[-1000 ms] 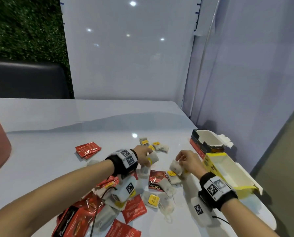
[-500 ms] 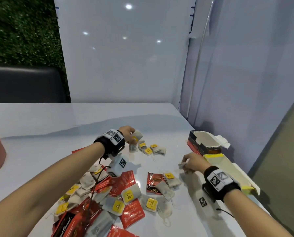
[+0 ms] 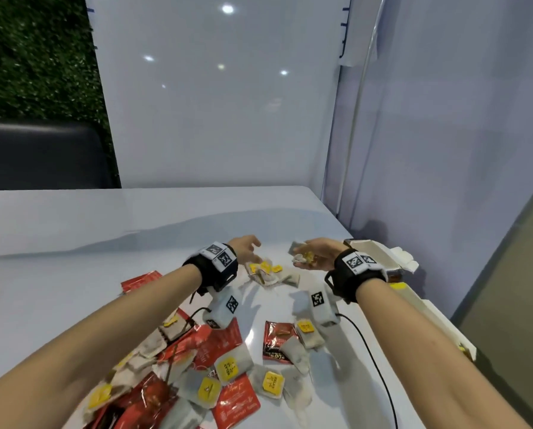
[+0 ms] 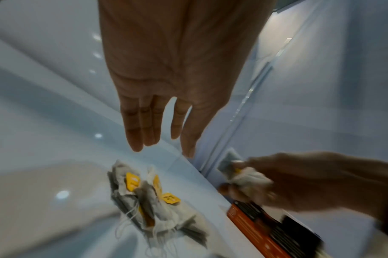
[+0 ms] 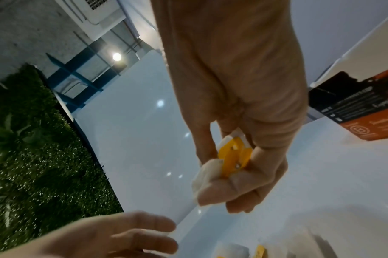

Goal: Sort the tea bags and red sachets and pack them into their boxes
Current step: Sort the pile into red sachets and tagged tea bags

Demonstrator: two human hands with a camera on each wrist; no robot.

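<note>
My left hand (image 3: 248,247) (image 4: 164,125) hovers with straight fingers, holding nothing, just above a small heap of tea bags (image 3: 266,272) (image 4: 151,197) with yellow tags. To its right my right hand (image 3: 313,257) (image 5: 239,167) is lifted off the table and grips a bunch of tea bags (image 3: 302,258) (image 5: 227,162). A mixed pile of tea bags (image 3: 228,366) and red sachets (image 3: 237,404) lies near me. The dark and orange box (image 3: 395,274) (image 4: 261,230) and the yellow box (image 3: 426,308) stand open along the table's right edge.
The white table (image 3: 104,243) ends at a wall close behind the boxes on the right. One red sachet (image 3: 141,280) lies apart to the left of my left forearm. Wrist camera cables (image 3: 373,360) trail over the table.
My left hand has let go of its tea bags onto the far heap and opened. My right hand has risen from the table and moved toward the far heap, holding tea bags.
</note>
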